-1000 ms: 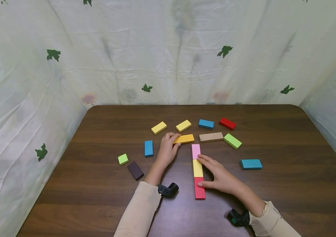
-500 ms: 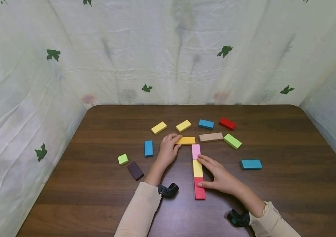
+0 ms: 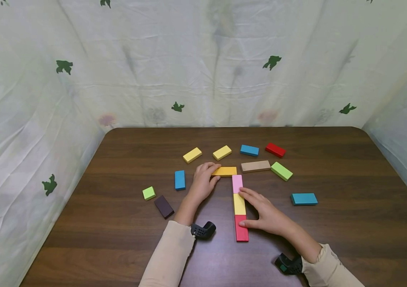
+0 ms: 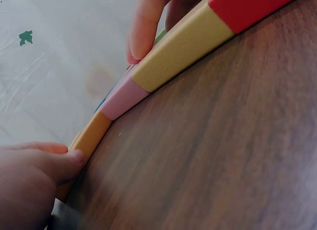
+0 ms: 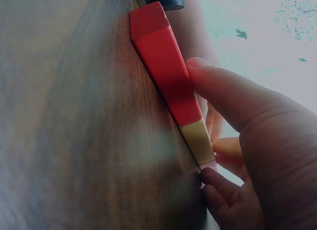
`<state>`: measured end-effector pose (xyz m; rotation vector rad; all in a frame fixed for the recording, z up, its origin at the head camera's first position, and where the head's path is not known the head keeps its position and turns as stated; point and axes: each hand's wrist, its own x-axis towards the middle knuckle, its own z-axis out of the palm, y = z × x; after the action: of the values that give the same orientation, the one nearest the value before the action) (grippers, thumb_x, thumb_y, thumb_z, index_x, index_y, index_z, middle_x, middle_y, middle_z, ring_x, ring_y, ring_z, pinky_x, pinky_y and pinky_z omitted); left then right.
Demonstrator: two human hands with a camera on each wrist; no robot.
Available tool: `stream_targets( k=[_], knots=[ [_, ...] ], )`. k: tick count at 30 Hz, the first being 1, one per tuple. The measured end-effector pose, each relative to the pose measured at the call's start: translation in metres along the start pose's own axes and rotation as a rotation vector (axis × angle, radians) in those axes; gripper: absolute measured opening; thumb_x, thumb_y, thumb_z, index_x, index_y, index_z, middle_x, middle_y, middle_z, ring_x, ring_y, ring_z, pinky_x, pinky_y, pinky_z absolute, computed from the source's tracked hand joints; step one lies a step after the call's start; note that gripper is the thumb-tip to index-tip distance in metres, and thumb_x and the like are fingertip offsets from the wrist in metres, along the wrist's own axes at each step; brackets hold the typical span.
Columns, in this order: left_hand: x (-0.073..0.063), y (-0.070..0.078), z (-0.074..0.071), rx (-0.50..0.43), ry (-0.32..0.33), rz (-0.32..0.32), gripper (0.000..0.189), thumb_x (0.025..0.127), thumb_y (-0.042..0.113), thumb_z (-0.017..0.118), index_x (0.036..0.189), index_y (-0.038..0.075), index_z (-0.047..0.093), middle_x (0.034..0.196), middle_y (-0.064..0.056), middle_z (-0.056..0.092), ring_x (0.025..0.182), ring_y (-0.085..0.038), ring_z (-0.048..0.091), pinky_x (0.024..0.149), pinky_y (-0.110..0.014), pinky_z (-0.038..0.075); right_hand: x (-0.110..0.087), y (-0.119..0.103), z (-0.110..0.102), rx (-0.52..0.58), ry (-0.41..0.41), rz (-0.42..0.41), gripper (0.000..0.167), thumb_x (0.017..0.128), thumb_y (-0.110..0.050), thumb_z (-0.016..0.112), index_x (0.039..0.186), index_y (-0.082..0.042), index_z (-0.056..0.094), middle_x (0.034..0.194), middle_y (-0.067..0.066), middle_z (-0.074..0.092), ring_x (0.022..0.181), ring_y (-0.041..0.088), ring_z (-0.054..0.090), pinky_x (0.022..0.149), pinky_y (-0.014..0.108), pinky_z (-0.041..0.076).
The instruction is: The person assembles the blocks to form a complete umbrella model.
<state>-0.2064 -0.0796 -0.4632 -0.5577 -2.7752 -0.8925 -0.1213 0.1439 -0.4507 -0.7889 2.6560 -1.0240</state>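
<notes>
Three wooden blocks form a straight column on the table: pink (image 3: 237, 182) at the far end, yellow (image 3: 239, 205) in the middle, red (image 3: 241, 234) nearest. Across the far end lies an orange block (image 3: 227, 171), its right end meeting the pink one. My left hand (image 3: 202, 181) pinches the orange block's left end between thumb and fingers. From the right side, my right hand (image 3: 266, 213) rests spread along the column. Its thumb touches the red block, and its fingertips lie where pink and yellow join.
Behind the orange block lie two pale yellow blocks (image 3: 222, 152), a blue block (image 3: 249, 150) and a red block (image 3: 275, 150). A tan block (image 3: 255, 166) and a green block (image 3: 281, 171) sit to its right. More blocks, including a dark one (image 3: 164, 207), are at left; a blue one (image 3: 304, 199) is at right.
The orange block, gripped by my left hand, has shifted slightly right and turned from a slant to square across the column, then come a little nearer. My right hand has stayed put.
</notes>
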Motion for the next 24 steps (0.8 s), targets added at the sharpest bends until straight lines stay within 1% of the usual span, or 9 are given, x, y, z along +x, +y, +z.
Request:
stream_targets(
  k=[2,3,6,9,12,16,21,24],
  knots=[
    [0.000,0.001,-0.001,0.027,-0.017,0.010,0.040,0.086,0.018,0.062,0.125,0.013,0.054,0.121,-0.006,0.048,0.117,-0.027,0.035,0.098,-0.044,0.024,0.000,0.000,0.000,-0.001,0.000,-0.001,0.084,0.072,-0.055,0.065,0.138,-0.014,0.035,0.143,0.002,0.028,0.127,0.025,0.028,0.095,0.053,0.029],
    [0.000,0.003,-0.001,0.040,-0.021,0.025,0.041,0.086,0.019,0.062,0.126,0.013,0.053,0.123,-0.006,0.048,0.118,-0.026,0.035,0.099,-0.044,0.022,0.000,0.000,0.000,-0.001,0.000,-0.001,0.084,0.072,-0.055,0.065,0.139,-0.014,0.035,0.143,0.002,0.028,0.127,0.025,0.028,0.095,0.053,0.029],
    [0.001,0.008,-0.002,0.063,-0.019,0.096,0.040,0.087,0.020,0.061,0.125,0.012,0.054,0.124,-0.004,0.048,0.118,-0.023,0.036,0.102,-0.044,0.019,0.000,0.001,0.000,0.002,0.000,-0.002,0.084,0.072,-0.055,0.066,0.138,-0.014,0.035,0.143,0.002,0.027,0.127,0.026,0.028,0.095,0.053,0.028],
    [0.002,0.013,-0.002,0.049,-0.018,0.179,0.036,0.087,0.019,0.060,0.122,0.009,0.056,0.123,-0.005,0.051,0.118,-0.023,0.039,0.102,-0.041,0.021,0.000,0.001,0.000,0.006,0.001,-0.007,0.084,0.072,-0.054,0.066,0.138,-0.013,0.035,0.143,0.002,0.027,0.127,0.026,0.027,0.096,0.054,0.027],
    [0.002,0.017,-0.002,0.017,-0.064,0.218,0.037,0.089,0.019,0.058,0.123,0.007,0.055,0.125,-0.005,0.051,0.119,-0.021,0.040,0.101,-0.036,0.025,0.000,0.002,0.000,0.006,0.008,-0.016,0.084,0.072,-0.053,0.066,0.138,-0.012,0.035,0.143,0.003,0.028,0.127,0.026,0.027,0.096,0.053,0.027],
    [0.001,0.020,-0.002,0.002,-0.145,0.223,0.041,0.090,0.024,0.056,0.126,0.006,0.052,0.128,-0.004,0.049,0.121,-0.019,0.038,0.100,-0.034,0.028,0.000,0.002,-0.001,0.003,0.011,-0.023,0.083,0.073,-0.052,0.067,0.138,-0.012,0.035,0.143,0.002,0.027,0.127,0.025,0.027,0.096,0.053,0.026],
    [0.000,0.019,-0.002,0.028,-0.193,0.252,0.042,0.090,0.028,0.054,0.127,0.008,0.052,0.130,-0.006,0.047,0.121,-0.021,0.037,0.100,-0.035,0.028,0.000,0.002,0.000,0.002,0.007,-0.016,0.083,0.073,-0.053,0.067,0.138,-0.012,0.035,0.143,0.002,0.027,0.127,0.025,0.027,0.097,0.053,0.026],
    [0.001,0.017,-0.002,0.022,-0.222,0.256,0.043,0.090,0.031,0.054,0.128,0.009,0.051,0.131,-0.006,0.045,0.122,-0.022,0.035,0.100,-0.037,0.027,0.000,0.001,0.000,0.005,0.003,-0.008,0.083,0.073,-0.052,0.067,0.138,-0.012,0.035,0.143,0.002,0.027,0.127,0.025,0.027,0.096,0.053,0.026]
  ],
)
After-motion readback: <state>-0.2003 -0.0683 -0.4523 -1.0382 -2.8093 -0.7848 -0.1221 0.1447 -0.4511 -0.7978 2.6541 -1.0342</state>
